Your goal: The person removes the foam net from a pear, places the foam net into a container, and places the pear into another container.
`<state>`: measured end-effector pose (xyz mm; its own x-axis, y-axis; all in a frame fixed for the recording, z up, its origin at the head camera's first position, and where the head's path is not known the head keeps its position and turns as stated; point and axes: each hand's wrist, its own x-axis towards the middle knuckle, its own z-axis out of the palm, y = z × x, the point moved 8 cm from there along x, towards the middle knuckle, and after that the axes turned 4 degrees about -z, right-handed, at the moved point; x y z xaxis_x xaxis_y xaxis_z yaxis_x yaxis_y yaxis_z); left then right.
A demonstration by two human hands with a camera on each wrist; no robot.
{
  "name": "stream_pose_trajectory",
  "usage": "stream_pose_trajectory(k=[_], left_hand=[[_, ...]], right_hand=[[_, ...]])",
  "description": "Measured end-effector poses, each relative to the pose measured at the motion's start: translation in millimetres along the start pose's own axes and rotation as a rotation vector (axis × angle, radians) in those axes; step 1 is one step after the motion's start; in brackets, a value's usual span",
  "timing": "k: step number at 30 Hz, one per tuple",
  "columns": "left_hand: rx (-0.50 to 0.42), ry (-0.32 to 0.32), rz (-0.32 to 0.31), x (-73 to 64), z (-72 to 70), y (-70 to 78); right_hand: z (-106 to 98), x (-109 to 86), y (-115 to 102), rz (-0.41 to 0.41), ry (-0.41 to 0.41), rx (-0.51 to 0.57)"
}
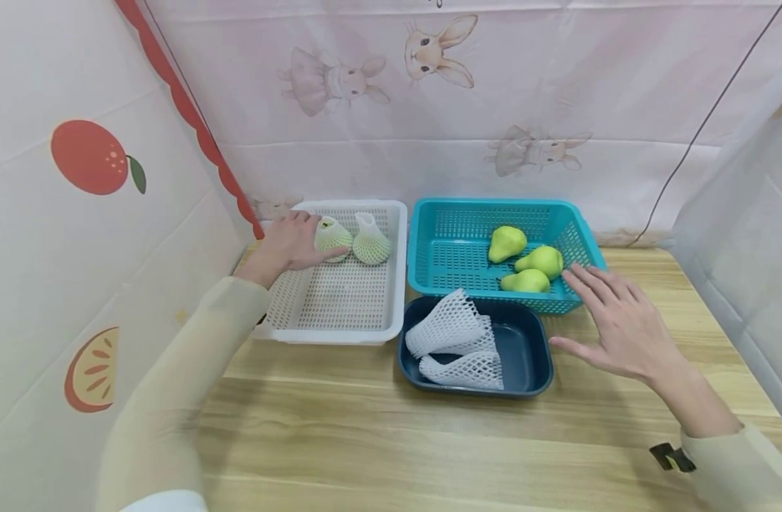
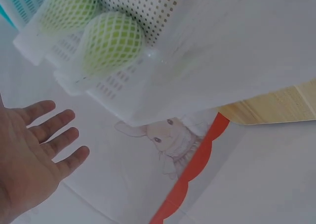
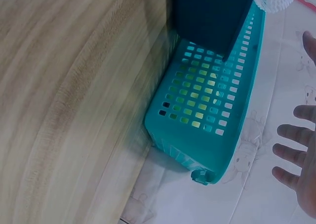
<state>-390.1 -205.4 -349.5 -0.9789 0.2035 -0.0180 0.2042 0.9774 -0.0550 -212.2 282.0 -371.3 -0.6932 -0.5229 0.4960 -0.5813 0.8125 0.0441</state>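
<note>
A: What was entered first, by size?

B: Cloth backdrop (image 1: 429, 121), one, rabbit-printed; hung behind the wooden table (image 1: 340, 441), one, light-grained.

A: Which containers were listed next?

B: Turquoise basket (image 1: 455, 256), one, perforated; set against the backdrop, right of centre. White basket (image 1: 352, 306), one, perforated; set just beside it, to the left. Dark blue tray (image 1: 519, 359), one, solid-walled; placed just in front of the turquoise basket.

A: How were the hands recorded?

B: Left hand (image 1: 293, 242): held at the far left corner of the white basket, fingers extended, nothing gripped. Right hand (image 1: 621, 323): held near the right near corner of the turquoise basket, fingers straight and parted, nothing gripped; in the right wrist view it was seen apart from the basket.

A: And the smaller stock?

B: Foam nets (image 1: 445, 327), white; heaped with overlap in the left part of the tray. Netted pears (image 1: 372, 245), two; laid side by side at the far end of the white basket, near the left hand. Bare pears (image 1: 507, 243), three, yellow-green; grouped in the right half of the turquoise basket.
</note>
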Motion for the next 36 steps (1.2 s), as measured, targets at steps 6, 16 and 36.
stream_pose_trajectory(k=[6,16,36], left_hand=[[-0.01,-0.021,-0.032,12.2,4.0,-7.0],[0.024,-0.038,-0.098,31.7,10.9,-20.0],[0.035,-0.023,-0.113,43.5,38.8,-33.3]], right_hand=[[-1.6,-2.0,-2.2,0.001,0.006,0.0],[-3.0,-3.8,-2.9,0.0,0.01,-0.005],[0.0,-5.4,-7.1,-0.021,0.033,-0.003]])
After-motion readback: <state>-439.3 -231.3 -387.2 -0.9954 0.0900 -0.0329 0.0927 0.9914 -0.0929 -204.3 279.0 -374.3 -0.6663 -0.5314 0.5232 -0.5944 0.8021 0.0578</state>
